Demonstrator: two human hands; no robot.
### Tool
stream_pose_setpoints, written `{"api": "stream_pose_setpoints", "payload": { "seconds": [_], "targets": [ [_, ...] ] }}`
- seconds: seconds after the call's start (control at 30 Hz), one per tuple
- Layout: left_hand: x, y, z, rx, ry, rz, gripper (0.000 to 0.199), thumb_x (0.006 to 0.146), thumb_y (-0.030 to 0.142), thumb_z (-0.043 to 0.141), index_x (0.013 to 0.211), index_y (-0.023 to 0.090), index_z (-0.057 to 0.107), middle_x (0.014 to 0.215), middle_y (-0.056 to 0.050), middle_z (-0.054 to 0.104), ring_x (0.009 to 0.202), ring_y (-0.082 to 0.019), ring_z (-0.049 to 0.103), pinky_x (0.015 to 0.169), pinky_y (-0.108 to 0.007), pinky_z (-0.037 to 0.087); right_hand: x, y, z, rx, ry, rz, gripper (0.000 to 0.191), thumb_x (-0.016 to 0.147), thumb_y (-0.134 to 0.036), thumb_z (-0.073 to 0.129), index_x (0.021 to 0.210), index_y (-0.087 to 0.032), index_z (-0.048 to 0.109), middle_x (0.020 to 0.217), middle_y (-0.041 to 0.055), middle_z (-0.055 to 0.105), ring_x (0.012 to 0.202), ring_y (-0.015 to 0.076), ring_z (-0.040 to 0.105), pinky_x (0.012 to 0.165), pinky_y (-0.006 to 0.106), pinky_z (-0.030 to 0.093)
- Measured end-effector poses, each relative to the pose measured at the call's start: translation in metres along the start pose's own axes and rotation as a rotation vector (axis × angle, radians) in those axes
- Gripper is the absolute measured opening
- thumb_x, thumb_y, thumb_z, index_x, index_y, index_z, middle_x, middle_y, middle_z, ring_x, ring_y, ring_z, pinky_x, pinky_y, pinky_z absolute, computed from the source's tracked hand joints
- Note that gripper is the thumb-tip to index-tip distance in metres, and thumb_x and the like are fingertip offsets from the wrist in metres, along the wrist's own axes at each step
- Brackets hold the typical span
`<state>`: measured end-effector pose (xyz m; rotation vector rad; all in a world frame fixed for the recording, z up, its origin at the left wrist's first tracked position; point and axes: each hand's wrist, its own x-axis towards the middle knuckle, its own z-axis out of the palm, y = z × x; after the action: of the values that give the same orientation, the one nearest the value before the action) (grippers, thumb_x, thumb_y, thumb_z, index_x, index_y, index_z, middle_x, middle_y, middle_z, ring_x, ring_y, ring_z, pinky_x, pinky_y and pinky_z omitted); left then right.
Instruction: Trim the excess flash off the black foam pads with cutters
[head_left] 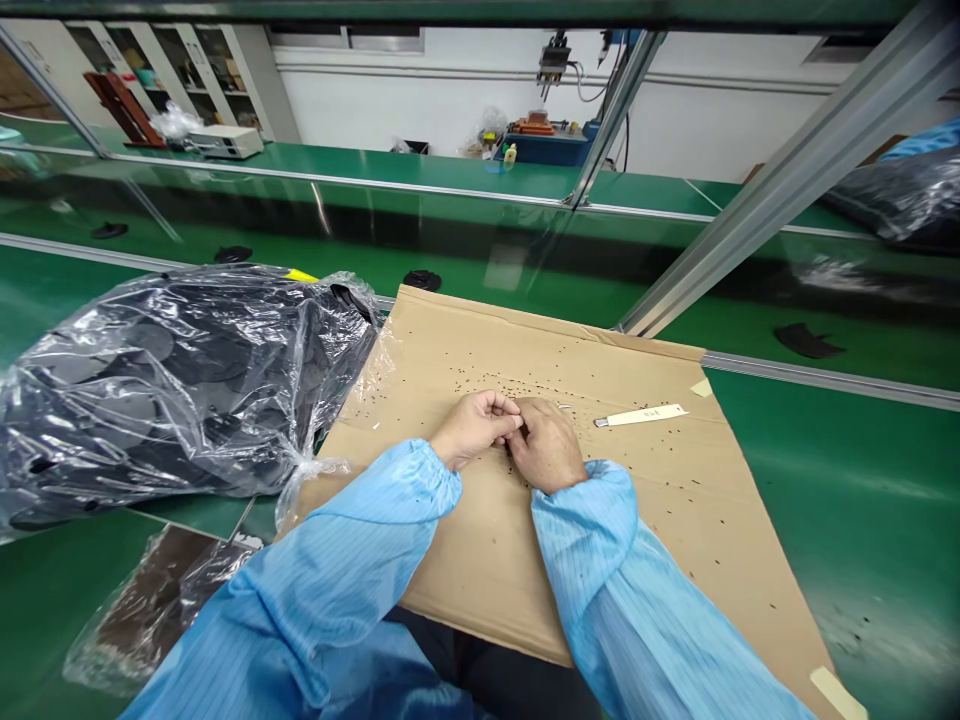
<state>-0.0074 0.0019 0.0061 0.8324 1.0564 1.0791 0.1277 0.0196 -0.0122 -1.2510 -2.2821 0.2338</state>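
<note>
My left hand [480,425] and my right hand [547,445] meet over the middle of a cardboard sheet [480,540]. The left thumb and fingertips are pinched together, touching the right hand's fingers; whatever lies between them is too small or hidden to name. My right hand is curled, its fingertips mostly out of sight, and a thin pale tip shows just beyond its knuckles. Many tiny dark bits are scattered on the cardboard around both hands. Right of them lies a cream-coloured flat-handled tool [642,415].
A large clear plastic bag [172,380] of dark flat pieces lies at the left, with a smaller plastic-wrapped brown item [154,590] below it. A slanted metal post [772,180] stands at the right. Dark pieces [806,341] lie on the green surface behind.
</note>
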Motion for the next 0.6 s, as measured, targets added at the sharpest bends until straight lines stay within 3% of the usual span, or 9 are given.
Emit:
{"api": "stream_pose_setpoints", "payload": {
  "seconds": [0.4, 0.6],
  "targets": [
    [0.0000, -0.0019, -0.0018, -0.018, -0.020, 0.028, 0.023, 0.072, 0.026, 0.072, 0.075, 0.011, 0.055, 0.058, 0.003, 0.053, 0.052, -0.004, 0.047, 0.053, -0.018, 0.037, 0.0000, -0.0017, -0.0013, 0.011, 0.015, 0.001, 0.022, 0.086, -0.018, 0.046, 0.095, -0.016, 0.065, 0.098, 0.0097, 0.067, 0.097, 0.0255, 0.056, 0.089, 0.039, 0.041],
    [0.0006, -0.0016, -0.0014, -0.009, -0.018, 0.021, 0.017, 0.071, 0.017, 0.070, 0.075, 0.011, 0.055, 0.059, 0.003, 0.054, 0.052, -0.004, 0.047, 0.053, -0.019, 0.038, -0.0001, -0.0006, -0.0006, -0.008, 0.004, -0.005, 0.020, 0.084, -0.017, 0.047, 0.094, -0.016, 0.065, 0.098, 0.0092, 0.067, 0.096, 0.0259, 0.056, 0.088, 0.038, 0.041]
  ]
}}
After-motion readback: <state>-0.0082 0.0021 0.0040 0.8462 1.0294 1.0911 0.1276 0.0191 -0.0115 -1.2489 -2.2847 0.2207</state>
